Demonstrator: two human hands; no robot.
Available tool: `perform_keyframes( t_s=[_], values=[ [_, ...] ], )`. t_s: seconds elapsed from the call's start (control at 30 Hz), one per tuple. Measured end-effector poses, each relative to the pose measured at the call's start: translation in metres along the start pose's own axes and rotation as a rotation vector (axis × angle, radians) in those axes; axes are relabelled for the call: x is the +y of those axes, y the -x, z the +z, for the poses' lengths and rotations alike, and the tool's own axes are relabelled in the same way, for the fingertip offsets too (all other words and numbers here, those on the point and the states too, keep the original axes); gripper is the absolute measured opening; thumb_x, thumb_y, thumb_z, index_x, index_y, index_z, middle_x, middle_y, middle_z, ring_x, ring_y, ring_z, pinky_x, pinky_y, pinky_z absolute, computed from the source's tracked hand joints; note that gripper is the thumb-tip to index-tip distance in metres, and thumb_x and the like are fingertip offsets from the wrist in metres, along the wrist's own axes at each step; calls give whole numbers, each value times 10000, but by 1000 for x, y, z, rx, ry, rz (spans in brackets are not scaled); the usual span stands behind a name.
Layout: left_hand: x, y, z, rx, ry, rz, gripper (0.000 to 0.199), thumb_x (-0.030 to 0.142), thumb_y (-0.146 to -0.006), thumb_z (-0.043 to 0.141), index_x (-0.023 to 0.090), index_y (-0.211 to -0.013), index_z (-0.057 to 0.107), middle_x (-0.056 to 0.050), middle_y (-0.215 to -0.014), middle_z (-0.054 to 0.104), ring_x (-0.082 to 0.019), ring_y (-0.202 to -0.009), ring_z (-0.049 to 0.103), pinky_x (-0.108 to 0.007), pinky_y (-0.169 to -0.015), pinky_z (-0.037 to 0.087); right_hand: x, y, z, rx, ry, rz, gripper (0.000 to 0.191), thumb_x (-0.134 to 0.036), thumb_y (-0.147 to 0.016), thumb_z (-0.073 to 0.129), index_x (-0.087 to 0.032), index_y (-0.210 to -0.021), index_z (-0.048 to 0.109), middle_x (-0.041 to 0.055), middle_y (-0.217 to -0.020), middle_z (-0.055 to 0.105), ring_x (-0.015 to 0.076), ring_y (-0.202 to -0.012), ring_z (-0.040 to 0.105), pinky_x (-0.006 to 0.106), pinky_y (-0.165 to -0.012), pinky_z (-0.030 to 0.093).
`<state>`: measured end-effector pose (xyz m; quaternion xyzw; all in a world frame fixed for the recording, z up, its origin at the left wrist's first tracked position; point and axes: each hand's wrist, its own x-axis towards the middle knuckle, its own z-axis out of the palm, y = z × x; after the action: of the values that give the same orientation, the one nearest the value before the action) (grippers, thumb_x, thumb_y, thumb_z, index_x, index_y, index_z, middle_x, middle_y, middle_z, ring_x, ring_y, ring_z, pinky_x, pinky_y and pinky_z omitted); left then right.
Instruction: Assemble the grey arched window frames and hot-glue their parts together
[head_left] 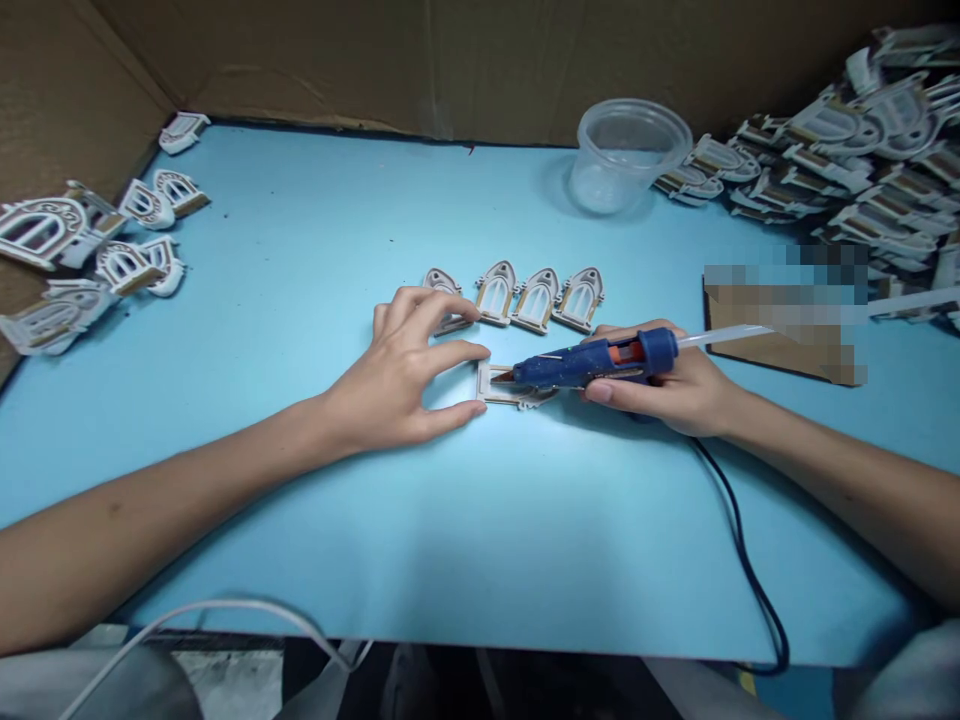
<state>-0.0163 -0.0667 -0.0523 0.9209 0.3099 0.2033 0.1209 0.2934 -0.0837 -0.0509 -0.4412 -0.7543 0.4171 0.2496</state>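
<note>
My right hand (667,385) is wrapped round a blue glue gun (570,364), with a clear glue stick (724,336) coming out of its back end. The gun's nozzle points left, over a small white and brown arched window piece (486,385) lying flat on the table. At the left end of that piece, my left hand (409,375) steadies it with thumb and index fingertips on its edge. Several similar arched pieces (537,299) stand in a row just behind, the leftmost partly hidden by my left fingers.
A clear plastic tub (611,180) stands at the back right, beside a large heap of window pieces (832,190). More pieces (52,235) lie at the left. Cardboard (780,335) lies at the right. A black cord (739,530) runs to the front edge.
</note>
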Motion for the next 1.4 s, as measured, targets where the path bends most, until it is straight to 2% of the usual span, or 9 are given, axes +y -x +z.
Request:
perform_keyframes(
  t_s=[0.37,0.63,0.9,1.4],
  values=[
    [-1,0,2,37,42,-11,362,464,-890,754,204,-1141,763,-157,-1360,572,-370,-1282,460,-567,-1063,371,-4,-1,0,-15,52,-22,399,-544,-869,730,-203,-694,618,23,-653,536,147,-565,444,314,-531,296],
    [-2,0,0,20,57,4,395,489,-912,748,212,-1192,772,-162,-1382,563,-378,-1299,452,-576,-1063,370,-5,-2,0,-1,77,-66,386,-486,-897,710,-188,-684,590,14,-642,506,133,-563,443,303,-530,309],
    [-4,0,1,18,84,-6,397,509,-907,760,245,-1204,777,-142,-1406,559,-357,-1320,445,-575,-1107,352,-11,-5,-2,-76,84,-140,381,-357,-944,654,-188,-646,488,-33,-549,407,95,-501,377,270,-482,292],
    [-5,0,2,17,90,-4,395,514,-914,750,248,-1204,780,-145,-1402,559,-361,-1319,448,-574,-1092,356,-12,-5,-1,-74,67,-160,385,-337,-947,653,-190,-637,478,-35,-555,414,94,-503,379,268,-484,293]
  ],
)
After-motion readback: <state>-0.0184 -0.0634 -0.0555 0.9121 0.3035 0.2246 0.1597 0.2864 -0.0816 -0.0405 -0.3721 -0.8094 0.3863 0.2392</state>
